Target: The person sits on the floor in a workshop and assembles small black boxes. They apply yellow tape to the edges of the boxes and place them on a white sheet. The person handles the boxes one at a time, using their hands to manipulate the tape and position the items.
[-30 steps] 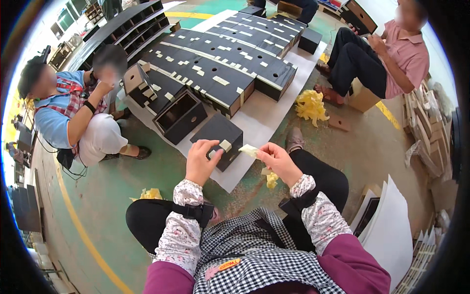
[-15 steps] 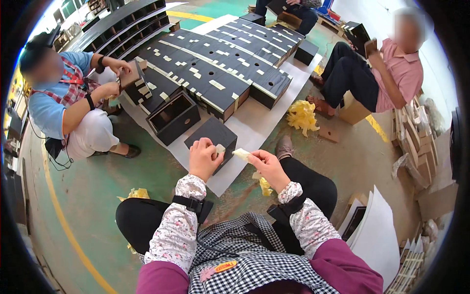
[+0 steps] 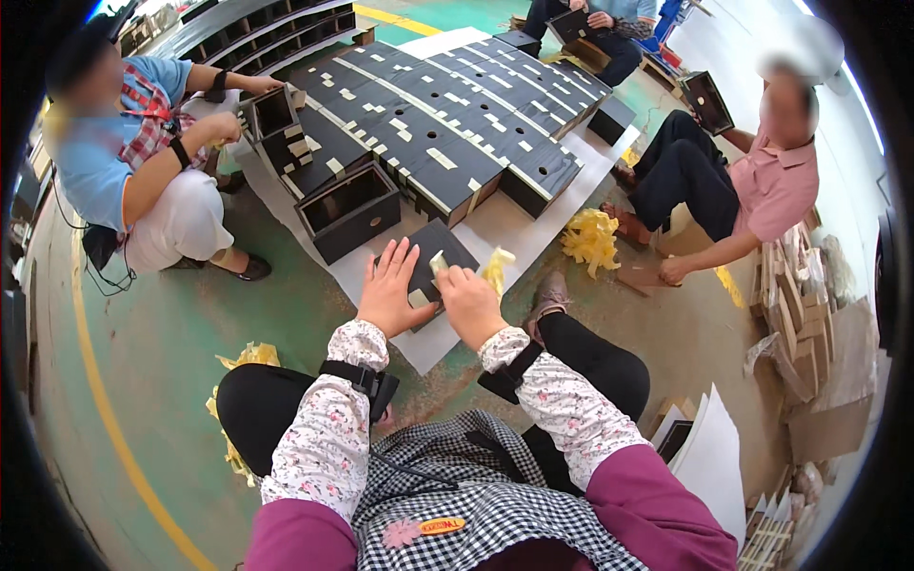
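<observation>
A small black wooden box (image 3: 440, 249) stands on the white sheet in front of me. My left hand (image 3: 388, 290) lies on it with fingers spread; a short pale tape piece (image 3: 419, 300) shows by its thumb. Closed in a pinch at the box's right side, my right hand (image 3: 468, 303) has a pale strip of tape (image 3: 438, 264) at its fingertips. A crumpled yellow strip (image 3: 497, 269) shows just beyond that hand; I cannot tell whether it touches the hand. An open-topped black box (image 3: 350, 214) stands beyond my left hand.
Joined black boxes (image 3: 419, 119) with pale tape strips fill the white sheet (image 3: 419, 350) ahead. Co-workers sit at left, right and far side, handling dark boxes. Yellow tape heaps (image 3: 590, 238) lie on the floor. Cardboard pieces (image 3: 809, 333) and white boards (image 3: 712, 466) stand at right.
My left hand has opened flat onto the box. My right hand has moved left to the box. The co-worker at right has lowered a hand to a brown panel on the floor.
</observation>
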`<act>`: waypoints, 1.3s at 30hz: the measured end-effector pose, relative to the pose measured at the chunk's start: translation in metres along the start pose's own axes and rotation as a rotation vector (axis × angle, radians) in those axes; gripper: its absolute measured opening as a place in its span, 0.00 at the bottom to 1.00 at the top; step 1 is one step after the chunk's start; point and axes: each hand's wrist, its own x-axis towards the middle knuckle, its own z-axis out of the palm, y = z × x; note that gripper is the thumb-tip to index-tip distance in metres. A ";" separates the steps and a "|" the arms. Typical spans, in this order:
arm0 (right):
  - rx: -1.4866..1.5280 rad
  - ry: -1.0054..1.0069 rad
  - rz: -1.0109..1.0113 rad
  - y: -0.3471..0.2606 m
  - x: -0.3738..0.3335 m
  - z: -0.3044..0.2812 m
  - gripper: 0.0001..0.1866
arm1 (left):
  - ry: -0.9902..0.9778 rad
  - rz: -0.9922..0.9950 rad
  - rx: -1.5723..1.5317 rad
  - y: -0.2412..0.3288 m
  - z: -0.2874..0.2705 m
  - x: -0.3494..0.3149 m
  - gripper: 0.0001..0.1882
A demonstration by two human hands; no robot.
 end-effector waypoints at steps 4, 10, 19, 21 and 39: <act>0.104 -0.008 -0.040 -0.005 -0.026 -0.012 0.05 | -0.049 -0.020 0.003 0.005 -0.009 0.000 0.46; 0.453 -0.607 0.235 0.007 -0.122 -0.010 0.09 | -0.019 -0.043 -0.032 0.000 -0.002 0.010 0.47; 1.401 -0.155 0.919 0.029 -0.092 -0.025 0.11 | 0.251 -0.016 -0.152 0.016 -0.007 -0.026 0.17; 1.472 -0.168 0.971 0.027 -0.088 -0.027 0.11 | 0.249 -0.008 -0.161 0.016 -0.005 -0.025 0.17; 0.141 0.183 0.003 -0.006 0.021 -0.004 0.04 | 0.077 -0.053 -0.087 -0.007 -0.005 -0.029 0.45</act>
